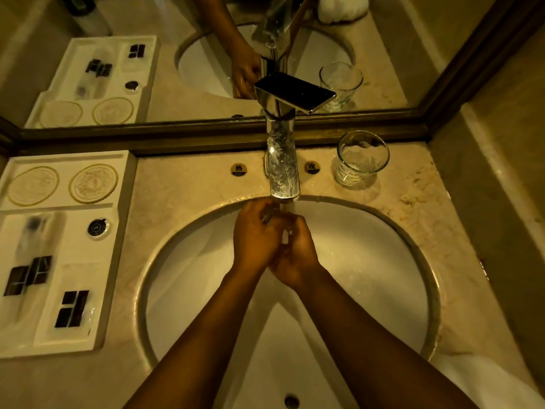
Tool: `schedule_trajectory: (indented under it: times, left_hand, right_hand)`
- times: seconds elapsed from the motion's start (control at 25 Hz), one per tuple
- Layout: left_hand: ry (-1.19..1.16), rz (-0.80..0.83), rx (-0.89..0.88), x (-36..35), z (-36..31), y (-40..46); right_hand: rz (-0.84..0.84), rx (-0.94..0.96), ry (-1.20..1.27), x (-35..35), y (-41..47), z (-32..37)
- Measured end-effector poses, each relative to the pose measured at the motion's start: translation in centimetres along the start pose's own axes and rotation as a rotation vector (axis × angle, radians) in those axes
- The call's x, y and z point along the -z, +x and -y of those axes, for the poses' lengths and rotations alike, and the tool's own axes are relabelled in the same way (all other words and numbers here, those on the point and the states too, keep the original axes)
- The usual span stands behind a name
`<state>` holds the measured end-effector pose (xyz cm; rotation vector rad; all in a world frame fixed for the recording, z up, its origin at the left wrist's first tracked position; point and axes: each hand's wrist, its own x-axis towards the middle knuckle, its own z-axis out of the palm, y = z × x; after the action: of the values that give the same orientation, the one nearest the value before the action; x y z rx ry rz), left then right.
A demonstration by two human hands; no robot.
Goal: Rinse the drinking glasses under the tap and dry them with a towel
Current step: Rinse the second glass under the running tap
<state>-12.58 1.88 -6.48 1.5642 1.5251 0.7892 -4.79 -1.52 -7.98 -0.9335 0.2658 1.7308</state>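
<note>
We held both hands, left [255,237] and right [298,255], curled together under the tap [283,169], perhaps round a glass; we could not tell; another glass [361,160] waited beside it.

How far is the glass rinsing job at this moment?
Done: nothing clearly. The drinking glass stands upright on the counter right of the tap. In hand: water runs; the left hand and right hand are together under it, holding no glass. Left: rinsing and drying; white cloth lies at the sink's lower right.
</note>
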Motion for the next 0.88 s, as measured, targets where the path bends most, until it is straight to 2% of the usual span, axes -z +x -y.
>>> schedule_trajectory:
  times: [0.08,0.16,0.24,0.28,0.36,0.4,0.48,0.52,0.56,0.64,0.72,0.8,0.88]
  left_hand:
    - [-0.15,-0.008,0.219,-0.5,-0.5,0.3]
    - [-0.314,0.049,0.439,-0.6,-1.0,0.9]
    - [-0.521,0.225,0.691,-0.3,-1.5,1.7]
    - [-0.664,0.319,0.802,-0.1,-1.6,2.0]
    - [-0.884,0.343,0.928,0.2,-1.9,2.2]
    - [-0.901,0.322,0.912,-0.1,-1.8,2.3]
    - [-0.835,0.229,0.779,-0.8,-1.8,1.9]
    - [-0.776,0.171,0.7,-1.0,-2.1,1.3]
    - [-0.72,0.122,0.611,-1.0,-2.6,0.7]
    - [-0.672,0.096,0.456,-0.9,-3.0,-0.2]
    - [-0.624,0.108,0.372,-0.5,-3.0,-0.1]
    - [-0.593,0.121,0.386,0.0,-2.7,0.6]
    - [-0.604,0.132,0.44,0.4,-2.0,1.1]
  right_hand:
    - [-0.061,0.247,-0.21,0.4,0.2,-0.2]
    - [-0.158,0.517,-0.529,0.4,-0.5,0.2]
    - [-0.209,0.755,-0.837,0.6,-1.2,0.9]
    - [-0.18,0.85,-0.936,0.8,-1.5,1.2]
    - [-0.101,0.965,-1.03,1.1,-1.7,1.5]
    - [-0.101,0.982,-1.029,1.1,-1.7,1.6]
    - [-0.194,0.961,-0.987,0.7,-1.8,1.7]
    - [-0.252,0.889,-0.907,0.6,-1.7,1.8]
    - [-0.273,0.758,-0.744,0.6,-1.3,1.9]
    - [-0.175,0.392,-0.314,0.8,-0.9,1.8]
    - [-0.094,0.139,-0.074,1.4,-0.9,1.4]
    - [-0.046,0.051,-0.05,1.4,-1.1,0.9]
    - [-0.054,0.088,-0.127,1.1,-1.2,0.7]
